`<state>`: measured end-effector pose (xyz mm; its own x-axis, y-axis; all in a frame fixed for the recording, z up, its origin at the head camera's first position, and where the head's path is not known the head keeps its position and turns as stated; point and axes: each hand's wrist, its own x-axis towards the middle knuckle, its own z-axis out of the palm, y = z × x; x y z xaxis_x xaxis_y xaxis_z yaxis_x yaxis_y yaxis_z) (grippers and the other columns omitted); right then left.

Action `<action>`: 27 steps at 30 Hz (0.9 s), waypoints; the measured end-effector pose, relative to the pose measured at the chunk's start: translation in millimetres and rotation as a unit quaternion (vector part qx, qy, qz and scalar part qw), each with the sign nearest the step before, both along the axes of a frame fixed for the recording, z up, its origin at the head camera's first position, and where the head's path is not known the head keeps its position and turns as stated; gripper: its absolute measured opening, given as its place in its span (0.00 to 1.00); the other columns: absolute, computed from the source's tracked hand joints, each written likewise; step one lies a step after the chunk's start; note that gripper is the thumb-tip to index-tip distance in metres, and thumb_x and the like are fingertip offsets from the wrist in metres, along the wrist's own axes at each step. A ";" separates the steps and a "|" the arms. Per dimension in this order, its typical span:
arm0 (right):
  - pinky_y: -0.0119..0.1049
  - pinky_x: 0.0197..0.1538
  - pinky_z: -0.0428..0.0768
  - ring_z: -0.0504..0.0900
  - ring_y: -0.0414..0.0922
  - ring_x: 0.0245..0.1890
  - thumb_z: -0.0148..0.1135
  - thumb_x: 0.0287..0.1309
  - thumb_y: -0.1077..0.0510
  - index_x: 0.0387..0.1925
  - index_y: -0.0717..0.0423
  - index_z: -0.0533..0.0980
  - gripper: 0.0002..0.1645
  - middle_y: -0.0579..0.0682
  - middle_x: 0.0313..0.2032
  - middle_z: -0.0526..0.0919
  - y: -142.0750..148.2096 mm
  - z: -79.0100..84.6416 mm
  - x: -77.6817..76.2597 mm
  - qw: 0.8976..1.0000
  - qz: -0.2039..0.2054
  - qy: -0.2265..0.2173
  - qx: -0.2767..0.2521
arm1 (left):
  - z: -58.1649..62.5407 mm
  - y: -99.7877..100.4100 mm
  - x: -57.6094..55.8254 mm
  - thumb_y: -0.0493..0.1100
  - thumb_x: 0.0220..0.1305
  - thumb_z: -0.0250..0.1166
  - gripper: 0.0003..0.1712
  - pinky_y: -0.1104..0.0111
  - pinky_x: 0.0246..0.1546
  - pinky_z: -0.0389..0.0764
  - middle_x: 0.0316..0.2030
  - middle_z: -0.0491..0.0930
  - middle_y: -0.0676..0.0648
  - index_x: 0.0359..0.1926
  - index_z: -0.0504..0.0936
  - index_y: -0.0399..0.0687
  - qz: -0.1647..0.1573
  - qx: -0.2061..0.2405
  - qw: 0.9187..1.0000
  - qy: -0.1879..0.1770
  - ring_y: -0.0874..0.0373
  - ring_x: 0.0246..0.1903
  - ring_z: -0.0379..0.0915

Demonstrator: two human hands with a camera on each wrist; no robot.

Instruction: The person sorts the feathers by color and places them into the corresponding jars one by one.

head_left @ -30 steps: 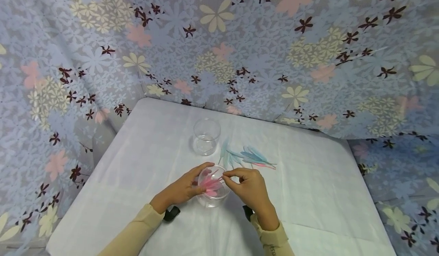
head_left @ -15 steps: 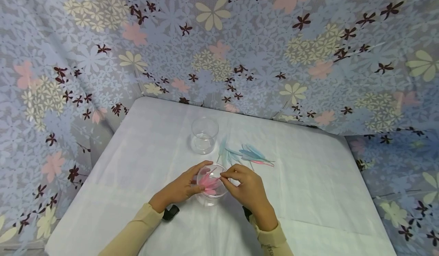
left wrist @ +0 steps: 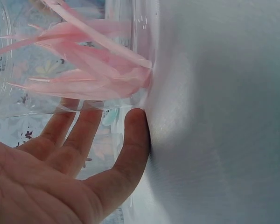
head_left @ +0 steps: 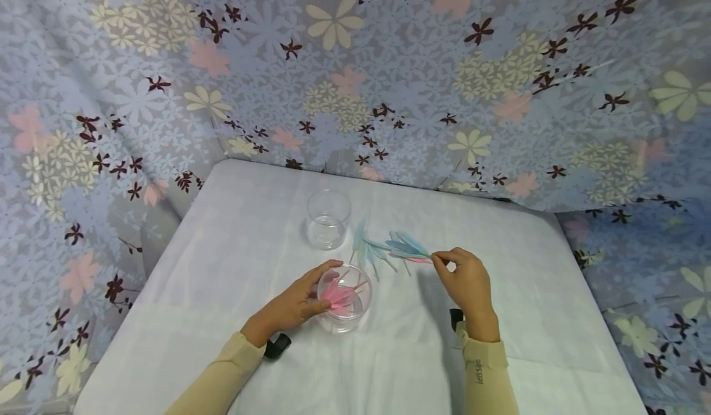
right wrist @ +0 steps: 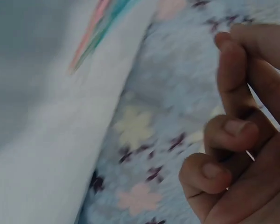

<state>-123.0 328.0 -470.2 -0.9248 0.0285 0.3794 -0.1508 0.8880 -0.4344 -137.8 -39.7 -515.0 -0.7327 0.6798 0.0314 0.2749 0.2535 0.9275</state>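
My left hand grips a clear cup, its fingers curled along the wall. Several pink feathers stand in this cup, with quills pointing up toward the rim; the left wrist view shows the pink feathers through the clear wall. My right hand is at the right end of a pile of blue feathers, with a pink feather under them. In the right wrist view, the right hand has thumb and index finger together, nothing between them, and the quills appear apart from them.
A second clear cup stands farther back on the white tablecloth. Several light blue feathers lie between that cup and the pile. A flowered curtain rises behind the table's far edge.
My right hand has left the rim of the held cup, leaving a pink feather there, and moved right to the feather pile. The left hand has stayed on its cup.
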 end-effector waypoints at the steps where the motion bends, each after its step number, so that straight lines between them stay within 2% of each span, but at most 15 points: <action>1: 0.35 0.23 0.70 0.71 0.39 0.20 0.71 0.61 0.56 0.37 0.56 0.88 0.07 0.47 0.29 0.85 6.1 -2.8 -1.8 1.000 -0.010 -0.020 0.009 | -0.3 -0.5 0.5 0.59 0.69 0.63 0.41 0.51 0.60 0.74 0.75 0.59 0.46 0.77 0.52 0.77 -0.001 0.002 1.000 -0.001 0.46 0.68 0.65; 3: 0.35 0.20 0.68 0.69 0.39 0.18 0.71 0.61 0.56 0.38 0.56 0.88 0.08 0.48 0.30 0.85 16.6 -8.9 -5.2 0.998 -0.029 -0.057 0.025 | -2.0 -1.0 1.1 0.61 0.69 0.62 0.41 0.52 0.59 0.75 0.74 0.60 0.43 0.77 0.52 0.75 -0.004 0.005 1.000 0.001 0.46 0.68 0.65; 6: 0.35 0.21 0.69 0.72 0.40 0.20 0.71 0.61 0.55 0.39 0.55 0.88 0.09 0.50 0.32 0.86 27.8 -17.4 -10.9 0.994 -0.040 -0.094 0.047 | -3.2 -0.3 0.7 0.60 0.70 0.62 0.41 0.53 0.59 0.75 0.73 0.61 0.40 0.77 0.52 0.74 -0.008 0.011 1.000 0.004 0.46 0.68 0.65; 13: 0.43 0.29 0.79 0.82 0.47 0.28 0.70 0.61 0.56 0.39 0.55 0.89 0.08 0.51 0.32 0.86 37.6 -29.5 -26.9 0.985 -0.028 -0.156 0.068 | -2.2 0.2 -0.7 0.61 0.69 0.62 0.41 0.52 0.59 0.75 0.73 0.62 0.39 0.77 0.53 0.74 -0.002 0.014 1.000 0.007 0.45 0.67 0.67; 17: 0.47 0.34 0.82 0.83 0.48 0.31 0.70 0.61 0.56 0.38 0.54 0.89 0.07 0.51 0.33 0.86 39.8 -32.6 -33.7 0.983 -0.022 -0.169 0.075 | -3.6 0.5 -0.2 0.64 0.68 0.61 0.42 0.55 0.58 0.76 0.72 0.64 0.43 0.77 0.53 0.74 0.006 0.013 1.000 0.012 0.48 0.66 0.68; 22: 0.46 0.34 0.82 0.84 0.49 0.31 0.70 0.61 0.56 0.39 0.54 0.89 0.08 0.53 0.34 0.87 39.9 -35.9 -33.1 0.980 -0.028 -0.183 0.078 | -4.3 0.7 1.4 0.69 0.67 0.58 0.43 0.57 0.57 0.77 0.71 0.65 0.45 0.77 0.52 0.74 0.004 0.016 1.000 0.010 0.48 0.64 0.70; 27: 0.46 0.33 0.83 0.85 0.50 0.32 0.70 0.61 0.57 0.39 0.56 0.89 0.08 0.54 0.35 0.87 38.3 -39.9 -27.7 0.980 -0.035 -0.185 0.071 | -3.8 0.8 1.5 0.66 0.68 0.60 0.42 0.57 0.58 0.76 0.71 0.65 0.45 0.77 0.52 0.75 -0.002 0.010 1.000 0.004 0.47 0.63 0.71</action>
<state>-150.7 366.4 -510.1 -0.9973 0.0690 0.0241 0.0577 0.9458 -0.3195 -136.3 -38.9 -518.7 -0.7303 0.6813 0.0503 0.2832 0.2349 0.9299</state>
